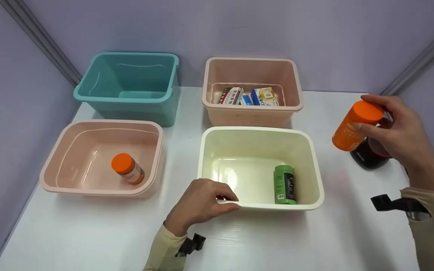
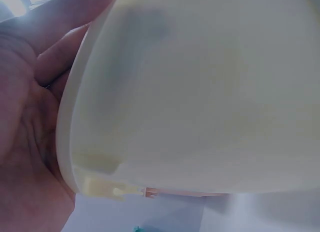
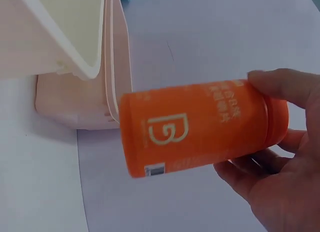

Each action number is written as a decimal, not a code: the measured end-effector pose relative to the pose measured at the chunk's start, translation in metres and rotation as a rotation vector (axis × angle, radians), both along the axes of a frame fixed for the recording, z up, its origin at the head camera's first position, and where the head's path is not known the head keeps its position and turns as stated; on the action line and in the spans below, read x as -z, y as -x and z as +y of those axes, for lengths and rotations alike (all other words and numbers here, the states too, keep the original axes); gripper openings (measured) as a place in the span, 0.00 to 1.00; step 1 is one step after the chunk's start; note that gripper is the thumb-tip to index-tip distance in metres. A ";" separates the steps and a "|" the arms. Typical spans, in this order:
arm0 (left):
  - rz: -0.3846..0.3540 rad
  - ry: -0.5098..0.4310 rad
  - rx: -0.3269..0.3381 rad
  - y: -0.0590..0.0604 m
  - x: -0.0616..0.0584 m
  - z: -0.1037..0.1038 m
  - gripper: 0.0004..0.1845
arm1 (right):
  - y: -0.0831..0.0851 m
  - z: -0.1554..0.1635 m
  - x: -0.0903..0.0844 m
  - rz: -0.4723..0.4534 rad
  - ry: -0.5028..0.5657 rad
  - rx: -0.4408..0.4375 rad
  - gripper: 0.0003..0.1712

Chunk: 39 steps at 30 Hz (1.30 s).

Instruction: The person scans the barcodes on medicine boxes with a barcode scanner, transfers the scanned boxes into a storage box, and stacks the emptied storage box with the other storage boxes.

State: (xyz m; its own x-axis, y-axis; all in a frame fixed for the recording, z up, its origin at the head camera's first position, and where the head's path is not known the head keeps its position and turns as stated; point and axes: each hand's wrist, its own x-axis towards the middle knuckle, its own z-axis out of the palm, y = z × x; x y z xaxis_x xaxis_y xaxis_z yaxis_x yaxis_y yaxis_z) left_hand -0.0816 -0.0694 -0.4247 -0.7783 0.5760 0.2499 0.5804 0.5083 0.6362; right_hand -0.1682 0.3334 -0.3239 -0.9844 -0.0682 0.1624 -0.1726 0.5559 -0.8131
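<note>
Presently, left hand pinches cream bin's rim and right hand an orange bottle, open gap between.

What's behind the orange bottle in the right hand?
In the head view, a dark container shows partly behind the orange bottle; the bottle and right hand hide much of its upper part.

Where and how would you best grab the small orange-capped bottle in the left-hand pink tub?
Probably by the orange cap, from above: it tops the bottle and faces up, while the pink tub walls it in on every side.
</note>
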 end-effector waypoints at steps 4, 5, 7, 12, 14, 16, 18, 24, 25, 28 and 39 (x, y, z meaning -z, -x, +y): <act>-0.001 -0.007 -0.002 0.000 0.001 -0.001 0.04 | -0.003 0.008 0.001 -0.060 -0.071 0.057 0.38; 0.001 -0.007 -0.001 0.000 0.001 -0.001 0.04 | -0.004 0.010 0.002 -0.070 -0.071 0.066 0.38; 0.005 -0.008 0.000 0.000 0.001 -0.001 0.05 | -0.005 0.014 0.003 -0.092 -0.063 0.087 0.39; 0.014 -0.009 0.001 0.001 0.002 -0.001 0.05 | -0.008 0.021 0.009 -0.106 -0.053 0.138 0.39; 0.013 -0.009 -0.002 0.002 0.001 -0.001 0.06 | -0.008 0.024 0.011 -0.105 -0.050 0.144 0.39; 0.010 -0.009 -0.005 0.002 0.001 -0.001 0.05 | -0.008 0.026 0.014 -0.108 -0.057 0.141 0.39; 0.006 -0.006 -0.008 0.002 0.001 -0.002 0.05 | -0.009 0.028 0.017 -0.115 -0.079 0.144 0.40; 0.007 0.004 0.002 0.002 0.001 -0.001 0.06 | -0.009 0.035 0.027 -0.180 -0.153 0.167 0.42; 0.011 0.005 0.003 0.002 0.001 -0.001 0.06 | -0.009 0.037 0.029 -0.190 -0.170 0.175 0.43; 0.015 0.002 -0.001 0.002 0.001 0.000 0.05 | -0.009 0.040 0.031 -0.216 -0.217 0.202 0.44; 0.004 -0.005 -0.003 0.001 0.002 -0.001 0.05 | -0.008 0.046 0.046 -0.259 -0.228 0.253 0.49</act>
